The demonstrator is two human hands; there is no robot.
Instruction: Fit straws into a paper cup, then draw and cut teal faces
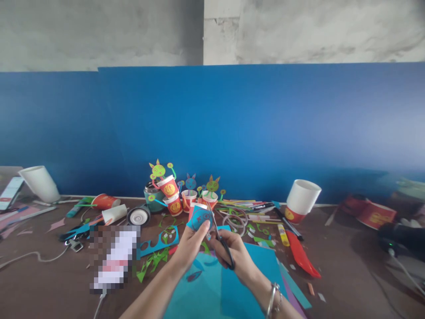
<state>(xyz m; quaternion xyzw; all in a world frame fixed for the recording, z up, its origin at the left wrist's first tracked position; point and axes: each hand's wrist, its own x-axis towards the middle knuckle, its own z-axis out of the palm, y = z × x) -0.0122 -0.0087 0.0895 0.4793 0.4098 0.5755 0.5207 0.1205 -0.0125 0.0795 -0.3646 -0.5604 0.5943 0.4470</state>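
Note:
My left hand (195,239) pinches a piece of blue paper (200,216) with a round face drawn on it in dark lines. In my right hand (234,252) are scissors (227,253) with dark handles, their blades pointing up along the right side of the paper. Whether the blades touch the paper is hard to make out. Under both hands lie blue paper sheets (247,283). Just beyond stand red and white paper cups (173,204) decorated with paper animal faces (158,170) and bent colored arms.
Green paper scraps (154,262) and a cut blue strip (161,243) lie to the left, near a blurred-out phone (116,257) on a cable. To the right are a glue stick (283,235), a red object (302,254) and stacked white cups (303,197). A blue partition (212,128) rises behind.

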